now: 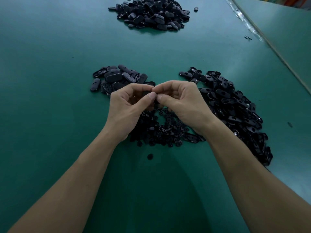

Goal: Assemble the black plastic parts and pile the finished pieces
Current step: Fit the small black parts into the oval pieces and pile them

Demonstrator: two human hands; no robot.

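Note:
My left hand [129, 105] and my right hand [181, 101] meet above the middle of the green table, fingertips touching. Together they pinch a small black plastic part [146, 93], mostly hidden behind the fingers. Under the hands lies a heap of small round black pieces [161, 130]. A pile of oval black shells [117, 79] sits to the left behind my hands. A long pile of oval black shells with holes [235, 108] runs along the right. A large pile of black oval pieces [151, 12] lies at the far end.
The green table [50, 81] stretches wide on the left and near side. One loose round piece [150, 156] lies between my forearms. A taped seam and table edge [249, 22] run diagonally at the far right. A stray part [195, 9] lies by the far pile.

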